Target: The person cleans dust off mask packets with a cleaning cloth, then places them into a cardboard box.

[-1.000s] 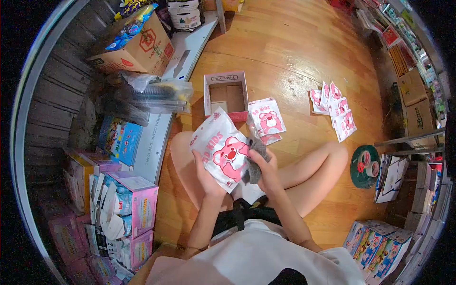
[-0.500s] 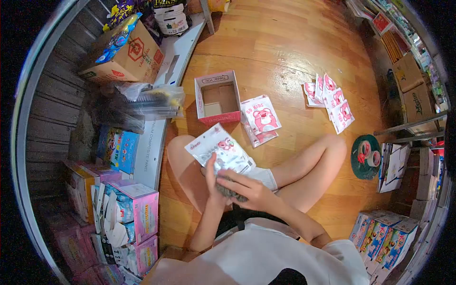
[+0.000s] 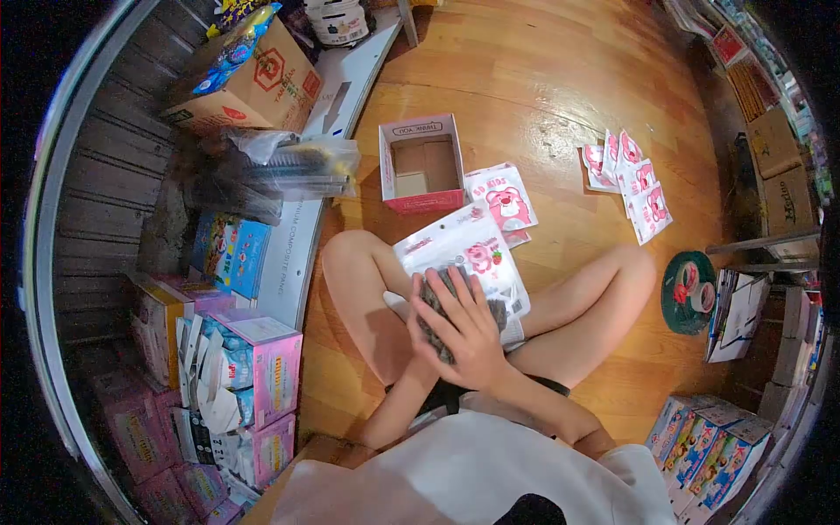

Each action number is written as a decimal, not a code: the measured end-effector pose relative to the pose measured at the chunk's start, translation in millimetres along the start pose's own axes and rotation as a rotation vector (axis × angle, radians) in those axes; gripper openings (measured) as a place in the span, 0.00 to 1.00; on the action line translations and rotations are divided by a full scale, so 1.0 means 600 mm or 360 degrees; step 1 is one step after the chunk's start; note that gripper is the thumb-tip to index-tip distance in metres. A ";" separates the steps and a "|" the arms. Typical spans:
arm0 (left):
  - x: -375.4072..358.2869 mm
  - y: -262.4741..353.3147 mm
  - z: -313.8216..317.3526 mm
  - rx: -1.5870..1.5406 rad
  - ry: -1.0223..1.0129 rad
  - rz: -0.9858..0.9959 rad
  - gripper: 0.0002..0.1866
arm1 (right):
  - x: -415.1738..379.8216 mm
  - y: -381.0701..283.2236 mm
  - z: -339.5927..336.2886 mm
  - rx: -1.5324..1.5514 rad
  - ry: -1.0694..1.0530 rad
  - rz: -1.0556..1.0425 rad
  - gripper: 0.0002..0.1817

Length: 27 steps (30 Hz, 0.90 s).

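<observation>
A white pouch with a pink bear and strawberry print lies tilted above my lap. My left hand holds it from below, mostly hidden behind the other hand. A crumpled dark grey cloth is pressed on the pouch's lower part under my right hand, whose fingers lie over it, slightly apart. Just beyond the pouch, a small stack of pink-and-white bear packets rests on the wooden floor, beside an open-topped pink cardboard box.
More bear packets are spread on the floor to the right. A green round tray carries tape rolls. Shelving with a brown carton and pink boxes flanks my left; boxes stand at lower right.
My right hand has spread over the grey cloth and moved up onto the pouch. The pouch now sits farther right, overlapping the stack's edge. The whole view has shifted slightly.
</observation>
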State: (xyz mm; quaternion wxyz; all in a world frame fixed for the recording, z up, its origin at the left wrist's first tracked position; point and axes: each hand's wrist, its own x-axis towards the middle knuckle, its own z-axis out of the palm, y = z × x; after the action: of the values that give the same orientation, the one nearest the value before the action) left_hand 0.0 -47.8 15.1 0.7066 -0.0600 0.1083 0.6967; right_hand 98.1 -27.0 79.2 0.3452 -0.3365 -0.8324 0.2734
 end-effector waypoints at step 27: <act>-0.009 0.008 0.060 0.0760 0.0017 0.0147 0.33 | 0.089 0.063 0.023 -0.0102 0.0424 0.0334 0.30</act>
State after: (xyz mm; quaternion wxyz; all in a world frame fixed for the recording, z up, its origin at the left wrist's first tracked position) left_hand -2.6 -44.3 51.8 0.6676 0.1100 0.2764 0.6825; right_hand 73.1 33.4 65.7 0.4111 -0.4656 -0.7478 0.2343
